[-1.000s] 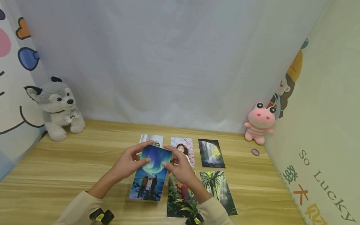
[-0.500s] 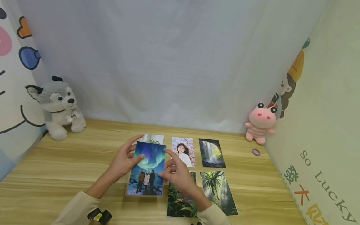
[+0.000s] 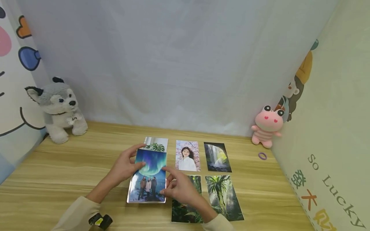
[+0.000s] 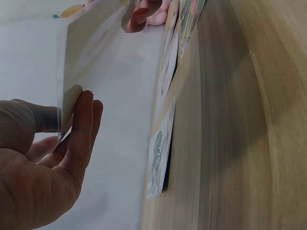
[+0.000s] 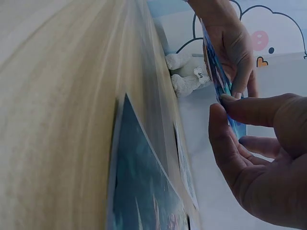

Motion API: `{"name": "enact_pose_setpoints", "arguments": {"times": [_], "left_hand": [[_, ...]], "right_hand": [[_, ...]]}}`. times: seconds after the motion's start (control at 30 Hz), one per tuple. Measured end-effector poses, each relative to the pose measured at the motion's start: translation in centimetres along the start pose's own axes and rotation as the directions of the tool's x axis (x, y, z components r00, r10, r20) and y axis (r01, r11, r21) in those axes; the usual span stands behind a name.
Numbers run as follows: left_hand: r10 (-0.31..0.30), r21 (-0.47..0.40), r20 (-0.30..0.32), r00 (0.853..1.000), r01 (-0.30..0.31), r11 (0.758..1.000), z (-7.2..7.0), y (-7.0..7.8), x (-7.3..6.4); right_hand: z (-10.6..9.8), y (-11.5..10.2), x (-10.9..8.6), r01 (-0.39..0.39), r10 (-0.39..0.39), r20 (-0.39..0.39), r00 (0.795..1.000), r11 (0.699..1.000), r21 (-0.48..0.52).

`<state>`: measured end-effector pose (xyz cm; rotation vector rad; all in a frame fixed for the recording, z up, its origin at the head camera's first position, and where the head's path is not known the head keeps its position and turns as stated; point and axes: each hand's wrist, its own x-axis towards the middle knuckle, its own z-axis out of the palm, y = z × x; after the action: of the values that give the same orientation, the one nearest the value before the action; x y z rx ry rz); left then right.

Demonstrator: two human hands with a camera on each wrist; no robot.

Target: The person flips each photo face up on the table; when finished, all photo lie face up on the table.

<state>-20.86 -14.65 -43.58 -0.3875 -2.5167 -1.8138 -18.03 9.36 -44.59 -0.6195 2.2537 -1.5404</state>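
My left hand (image 3: 125,165) holds a photo print (image 3: 150,170) of three people under an aurora by its left edge, thumb on the picture side and fingers behind. At the right edge, my right hand (image 3: 180,189) pinches the same print between thumb and fingers. In the left wrist view the print's pale back (image 4: 91,52) faces the camera, raised off the table. A light strip shows along its lower edge in the head view. Behind it, a plant photo (image 3: 157,147) is partly covered. My right hand and forearm hide part of a dark green foliage photo (image 3: 185,216).
On the wooden table (image 3: 86,166) lie a portrait photo (image 3: 187,157), a waterfall photo (image 3: 217,157) and a jungle tree photo (image 3: 224,195). A husky plush (image 3: 62,110) sits back left. Back right are a pink plush (image 3: 267,126) and a purple ring (image 3: 262,156).
The aurora photo has shifted left and turned more upright, showing more of the plant photo. My right hand has moved down along the print's right edge, uncovering the portrait photo.
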Motion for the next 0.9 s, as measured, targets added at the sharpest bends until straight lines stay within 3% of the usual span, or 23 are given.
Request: {"name": "enact_pose_setpoints", "arguments": {"times": [0.23, 0.3, 0.4, 0.57, 0.67, 0.9], "left_hand": [[-0.076, 0.197, 0.02, 0.997, 0.071, 0.978, 0.1, -0.4, -0.3], [-0.105, 0.261, 0.025, 0.994, 0.095, 0.961, 0.1, -0.6, -0.4], [-0.154, 0.379, 0.034, 0.987, 0.13, 0.916, 0.2, -1.1, -0.6], [-0.131, 0.503, 0.078, 0.988, 0.075, 0.861, 0.3, -1.8, -0.7], [-0.107, 0.537, 0.098, 0.989, 0.037, 0.843, 0.4, -2.1, -0.8], [-0.129, 0.598, 0.099, 0.987, 0.045, 0.8, 0.7, -2.0, -1.2]], "right_hand": [[0.0, 0.0, -0.1, -0.06, 0.063, 0.058, 0.996, 0.997, -0.055], [0.1, -0.2, -0.1, -0.082, 0.089, 0.078, 0.993, 0.993, -0.089], [0.3, -0.3, 0.0, -0.121, 0.136, 0.114, 0.984, 0.984, -0.129], [0.9, -0.2, 0.3, -0.158, 0.188, 0.155, 0.97, 0.969, -0.19], [1.3, -0.3, 0.4, -0.165, 0.204, 0.174, 0.963, 0.962, -0.218], [2.1, -0.5, 0.6, -0.187, 0.24, 0.203, 0.949, 0.95, -0.25]]}}
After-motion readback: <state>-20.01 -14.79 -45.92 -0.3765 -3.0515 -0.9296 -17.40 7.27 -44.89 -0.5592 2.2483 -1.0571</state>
